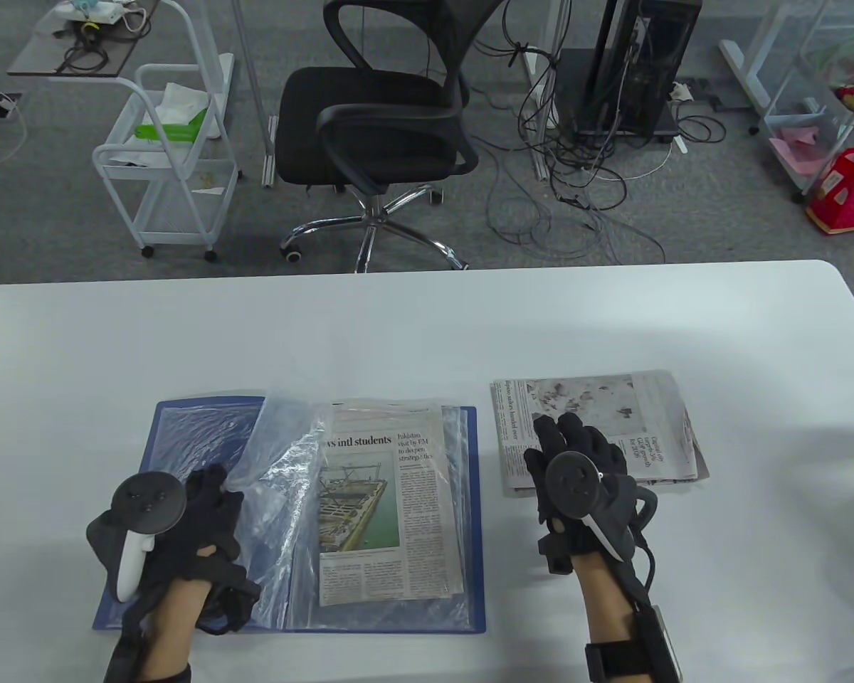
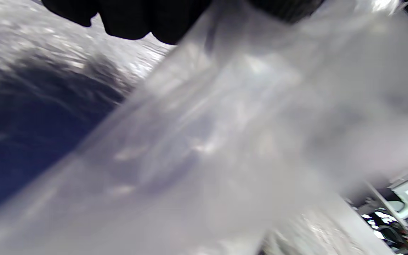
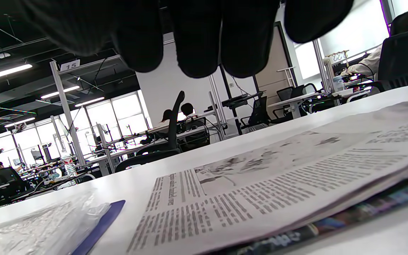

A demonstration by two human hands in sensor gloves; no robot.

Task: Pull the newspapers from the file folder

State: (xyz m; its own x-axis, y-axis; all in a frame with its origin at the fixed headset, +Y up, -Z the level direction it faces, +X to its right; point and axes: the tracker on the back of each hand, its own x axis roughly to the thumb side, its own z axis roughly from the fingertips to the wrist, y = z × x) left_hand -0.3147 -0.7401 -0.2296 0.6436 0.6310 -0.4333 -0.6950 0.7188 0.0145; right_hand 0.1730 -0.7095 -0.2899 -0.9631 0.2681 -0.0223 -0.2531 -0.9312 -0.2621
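Note:
A blue file folder lies open on the white table. A folded newspaper lies inside clear sleeves on its right page. My left hand grips a clear plastic sleeve and holds it lifted over the folder's middle. In the left wrist view the sleeve fills the frame under my fingertips, with the blue folder behind. My right hand is open, fingers spread just above a stack of folded newspapers to the right of the folder. The right wrist view shows that stack below my fingertips.
The table stretches back beyond the folder and the stack. Behind it stand a black office chair, a white wire cart and a tangle of cables on the floor. The folder's edge shows in the right wrist view.

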